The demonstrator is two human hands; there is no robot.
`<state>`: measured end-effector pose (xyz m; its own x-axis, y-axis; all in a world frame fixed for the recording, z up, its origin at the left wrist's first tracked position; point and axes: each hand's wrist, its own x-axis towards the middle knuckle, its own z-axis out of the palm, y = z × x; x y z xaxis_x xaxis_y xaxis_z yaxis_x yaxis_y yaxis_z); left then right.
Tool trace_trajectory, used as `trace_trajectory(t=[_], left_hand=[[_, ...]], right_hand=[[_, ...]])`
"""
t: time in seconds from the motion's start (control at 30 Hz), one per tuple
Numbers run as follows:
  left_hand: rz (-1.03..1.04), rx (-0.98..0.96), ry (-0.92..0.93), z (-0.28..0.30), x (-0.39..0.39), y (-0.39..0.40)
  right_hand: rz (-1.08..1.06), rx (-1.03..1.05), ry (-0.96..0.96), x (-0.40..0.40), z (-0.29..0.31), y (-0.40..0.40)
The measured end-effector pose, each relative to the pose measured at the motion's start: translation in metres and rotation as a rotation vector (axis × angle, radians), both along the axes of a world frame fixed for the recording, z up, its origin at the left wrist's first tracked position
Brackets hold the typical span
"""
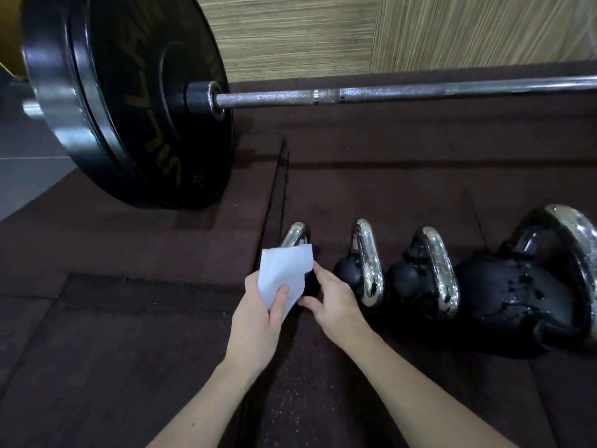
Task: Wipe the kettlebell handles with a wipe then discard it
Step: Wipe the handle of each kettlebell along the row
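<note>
Kettlebells sit in a row of four on the dark rubber floor (129, 318), and the leftmost handle (295, 232) is the landmark here: the wipe (284, 278) hangs just in front of it, hiding its lower part and the bell beneath. The left hand (258, 318) pinches the wipe between thumb and fingers, clamped on its lower edge, so the sheet stands up loosely folded. The right hand (332, 302) is just right of the wipe, fingers curled towards it and towards the bell behind; whether it grips anything I cannot tell. To the right of that handle stand the second handle (368, 260), the third (436, 270) and a much larger fourth (578, 253). All are chromed loops, bright and smooth, beaded with droplets, above black, matt, rounded bodies that look wet too. The step in hand appears to be starting on the leftmost handle. It would go best with the wipe wrapped right round the loop — not just dabbed on top — and drawn along the curve from one root to the other, the free hand steadying the bell so it does not rock. Slick chrome lets thin cloth slip, so a firm pinch helps. Beyond the handle lies a barbell (387, 92), its knurled steel bar dull and speckled, carrying a thick black plate (129, 101).
</note>
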<state>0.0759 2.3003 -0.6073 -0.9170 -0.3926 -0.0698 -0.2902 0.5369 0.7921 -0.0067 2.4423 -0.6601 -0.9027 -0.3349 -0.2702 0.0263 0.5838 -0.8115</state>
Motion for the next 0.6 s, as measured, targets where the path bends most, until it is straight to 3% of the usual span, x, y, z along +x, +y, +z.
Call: trace_trajectory(t=[0.17,0.3,0.47,0.6], left_hand=[[-0.107,-0.229,0.075,0.032,-0.049,0.000],[-0.278,-0.389,-0.175,0.049,-0.108,0.003],[-0.360,-0.347,-0.312,0.051,-0.156,0.005],[-0.294,-0.236,-0.258,0.057,-0.128,0.006]], right_hand=[[0.003,0.006,-0.016,-0.002,0.001,0.000],[0.003,0.004,-0.005,-0.003,-0.001,0.000],[-0.005,0.022,-0.027,-0.004,0.003,0.001],[0.005,0.013,-0.007,-0.003,0.003,0.002]])
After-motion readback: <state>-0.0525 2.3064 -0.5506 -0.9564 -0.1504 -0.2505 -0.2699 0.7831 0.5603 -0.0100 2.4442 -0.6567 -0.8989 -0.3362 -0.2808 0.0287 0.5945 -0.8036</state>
